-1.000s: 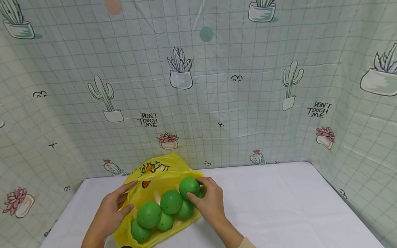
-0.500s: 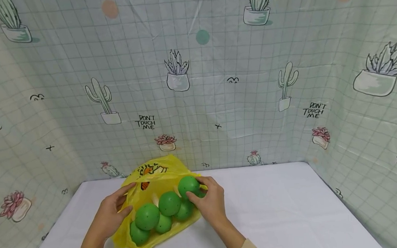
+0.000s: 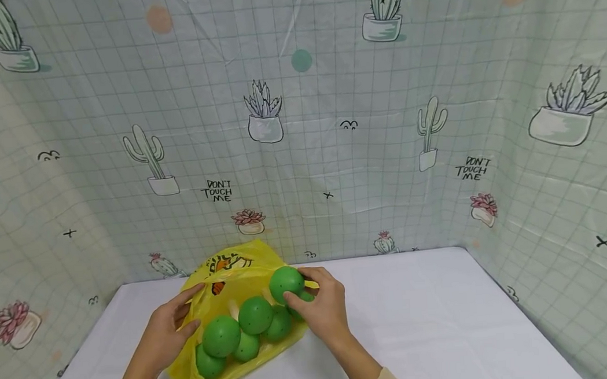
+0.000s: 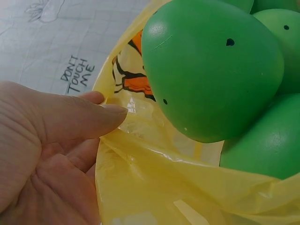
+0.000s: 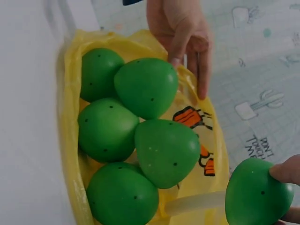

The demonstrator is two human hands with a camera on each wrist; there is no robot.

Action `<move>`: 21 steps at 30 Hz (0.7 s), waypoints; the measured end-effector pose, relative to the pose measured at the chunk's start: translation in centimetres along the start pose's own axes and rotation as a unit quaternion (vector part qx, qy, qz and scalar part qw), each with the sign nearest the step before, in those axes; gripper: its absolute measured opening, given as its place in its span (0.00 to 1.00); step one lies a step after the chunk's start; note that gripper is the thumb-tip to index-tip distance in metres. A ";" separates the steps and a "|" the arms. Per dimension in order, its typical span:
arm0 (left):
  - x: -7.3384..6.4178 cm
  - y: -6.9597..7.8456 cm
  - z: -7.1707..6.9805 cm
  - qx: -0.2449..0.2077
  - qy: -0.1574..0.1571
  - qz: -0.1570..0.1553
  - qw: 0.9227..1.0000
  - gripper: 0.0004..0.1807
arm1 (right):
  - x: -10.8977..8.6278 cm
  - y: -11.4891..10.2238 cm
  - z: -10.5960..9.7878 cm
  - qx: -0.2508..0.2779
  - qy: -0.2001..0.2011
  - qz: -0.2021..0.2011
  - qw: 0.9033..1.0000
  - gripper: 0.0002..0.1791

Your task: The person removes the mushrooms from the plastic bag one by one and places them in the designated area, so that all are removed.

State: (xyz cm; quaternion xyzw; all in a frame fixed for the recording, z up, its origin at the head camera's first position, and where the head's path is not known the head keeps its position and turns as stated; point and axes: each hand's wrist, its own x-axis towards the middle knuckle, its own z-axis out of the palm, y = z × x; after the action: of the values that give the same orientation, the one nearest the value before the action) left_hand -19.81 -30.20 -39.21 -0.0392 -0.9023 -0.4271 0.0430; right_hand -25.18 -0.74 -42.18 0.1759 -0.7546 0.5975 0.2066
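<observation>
At two o'clock from the middle of a yellow plastic bag (image 3: 259, 251), one green maraca-like toy (image 3: 285, 283) sits pinched by the right hand (image 3: 325, 303), thumb and fingers curled to its width. Its pale handle (image 5: 197, 203) points to nine o'clock in the right wrist view. Farther off, the left hand (image 3: 162, 334) pinches the bag's edge, gap almost closed. Backdrop (image 3: 302, 172) text reads "DON'T TOUCH ME"; the bag's lettering (image 3: 224, 259) is unreadable.

Soft light fills the head view; both wrist views are dimmer, the far curtain (image 5: 267, 61) fuzzy. The yellow bag (image 4: 150, 168) shines.
</observation>
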 end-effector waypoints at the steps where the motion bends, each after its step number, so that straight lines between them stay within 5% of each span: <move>1: 0.0 0.0 0.0 0.000 -0.001 -0.002 1.000 0.39 | 0.0 -0.1 -0.1 0.002 0.000 0.001 1.000 0.25; 21: 0.0 -0.1 0.2 0.013 -0.005 0.005 1.000 0.39 | 0.1 -2.6 -2.2 0.019 0.008 -0.025 0.999 0.25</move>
State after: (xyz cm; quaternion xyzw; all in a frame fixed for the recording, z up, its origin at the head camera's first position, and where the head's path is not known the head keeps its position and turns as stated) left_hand -19.87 -30.18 -39.41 -0.0448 -0.9077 -0.4152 0.0414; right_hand -23.77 0.86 -39.54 0.1934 -0.7365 0.6083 0.2240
